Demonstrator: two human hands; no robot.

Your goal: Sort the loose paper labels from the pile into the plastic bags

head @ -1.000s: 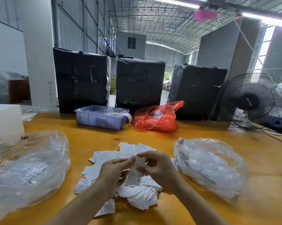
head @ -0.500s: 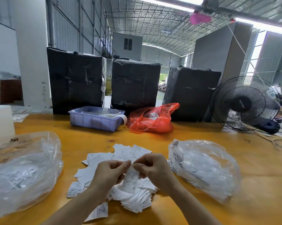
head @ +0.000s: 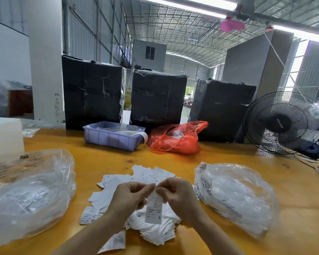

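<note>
A pile of white paper labels (head: 144,178) lies on the orange table in front of me. My left hand (head: 129,197) and my right hand (head: 179,197) meet above the pile, and both pinch the top edge of one printed label (head: 153,208), which hangs down upright with an "S" at its foot. A clear plastic bag (head: 28,192) with labels inside lies to the left of the pile. Another clear plastic bag (head: 236,197) with labels lies to the right.
At the back of the table (head: 292,190) stand a purple plastic bin (head: 112,138), a red plastic bag (head: 175,138), three black-wrapped boxes (head: 157,96) and a black fan (head: 283,122) at far right. A white block (head: 5,135) sits at far left.
The single label has slid lower between my fingertips and now hangs straight down. Both hands stay together over the pile. The camera has tilted slightly.
</note>
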